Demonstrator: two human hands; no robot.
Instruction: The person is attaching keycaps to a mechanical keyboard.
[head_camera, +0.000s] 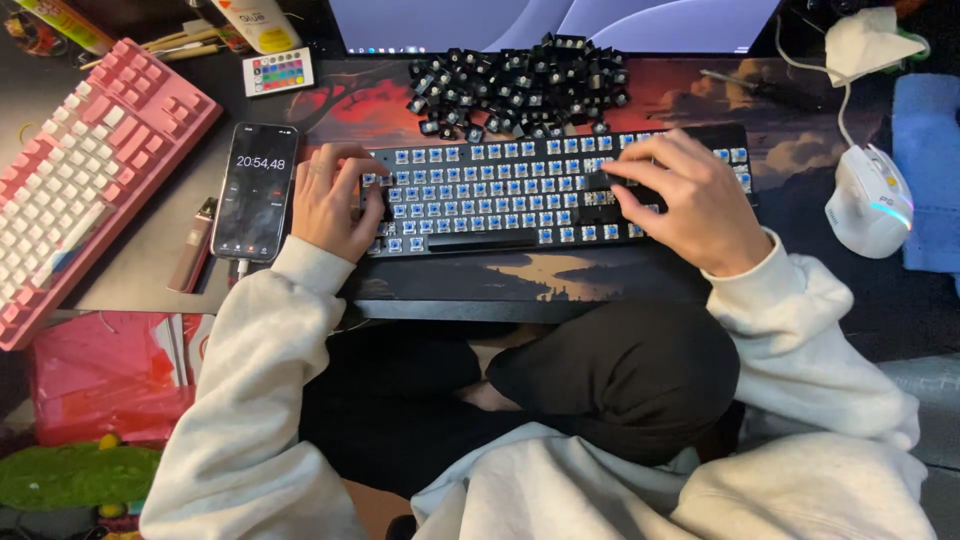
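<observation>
A black keyboard (510, 195) with most keycaps off shows rows of blue switches; it lies on a desk mat with a red and dark picture. My left hand (332, 198) rests on the keyboard's left end, fingers curled over the edge. My right hand (690, 195) lies over the right part, fingertips pinching at a key near the middle right. A pile of black keycaps (515, 85) sits just behind the keyboard. The long black space bar (483, 240) is still on the board.
A pink and white keyboard (75, 170) lies at the left, a phone (254, 190) showing a timer beside it. A white mouse (868, 200) sits at the right, a small remote (278, 72) and a monitor (550, 22) at the back. My crossed legs are below.
</observation>
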